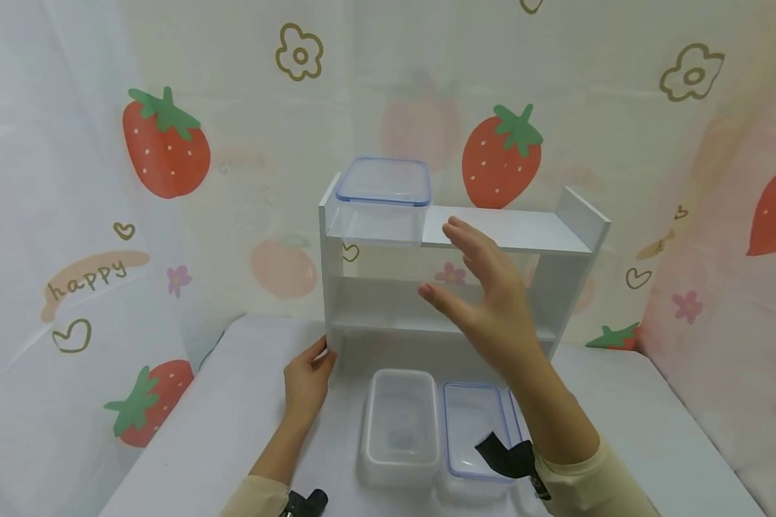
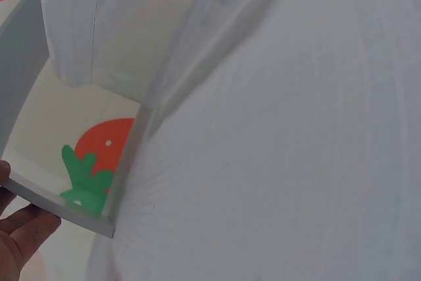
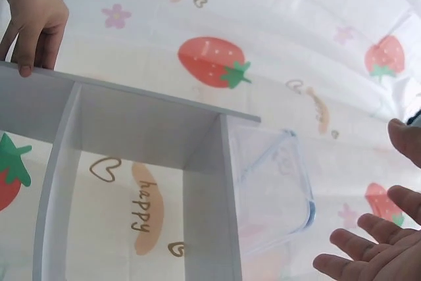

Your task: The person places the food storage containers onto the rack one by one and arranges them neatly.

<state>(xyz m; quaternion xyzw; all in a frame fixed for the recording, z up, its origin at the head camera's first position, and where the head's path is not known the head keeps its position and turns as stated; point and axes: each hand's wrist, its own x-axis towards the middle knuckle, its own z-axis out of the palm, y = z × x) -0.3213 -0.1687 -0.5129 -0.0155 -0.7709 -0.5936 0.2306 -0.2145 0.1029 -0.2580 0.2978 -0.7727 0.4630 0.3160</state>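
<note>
A white two-tier shelf (image 1: 504, 228) stands on the table. My left hand (image 1: 307, 380) grips the front edge of its left side panel low down; in the left wrist view its thumb and fingers (image 2: 38, 231) lie on either side of that panel. A clear plastic food container (image 1: 384, 215) with a blue-edged lid sits at the left end of the top board, its front part jutting past the board's edge. My right hand (image 1: 491, 309) is raised in front of the shelf, right of that container, fingers spread and holding nothing. The right wrist view shows the same container (image 3: 273, 189) apart from those fingers (image 3: 348, 245).
On the table in front of the shelf stand a frosted container (image 1: 401, 424) and, to its right, a blue-rimmed clear container (image 1: 472, 416), partly behind my right wrist strap (image 1: 507, 456). Another blue rim shows beside it. A strawberry-print curtain (image 1: 246, 129) hangs behind and at both sides.
</note>
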